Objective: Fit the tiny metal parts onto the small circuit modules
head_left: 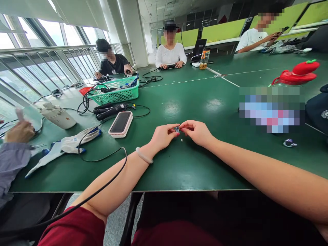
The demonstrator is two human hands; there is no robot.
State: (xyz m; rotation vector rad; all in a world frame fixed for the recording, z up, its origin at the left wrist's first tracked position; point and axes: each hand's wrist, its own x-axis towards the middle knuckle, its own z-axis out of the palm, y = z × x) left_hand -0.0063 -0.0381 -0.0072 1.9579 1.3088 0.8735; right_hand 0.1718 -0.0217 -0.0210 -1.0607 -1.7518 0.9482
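Note:
My left hand (164, 136), with a pale bangle (144, 156) at its wrist, pinches a tiny blue-grey part (176, 129) between thumb and forefinger. It looks like a little circuit board, but it is too small to tell for sure. From the other side my right hand (198, 133) comes up to the part with thumb and forefinger closed. Whether those fingertips grip the part or something smaller is hidden. Just below the fingers a small white piece (181, 140) lies on the green table (164, 174).
To the left are a phone (121, 123), black handheld devices (111, 111), a glove (66, 143), a white bottle (57, 116) and a green basket (115, 94). A black cable (112, 177) crosses my left arm. A red-lidded container (294, 77) stands right. Several people sit around.

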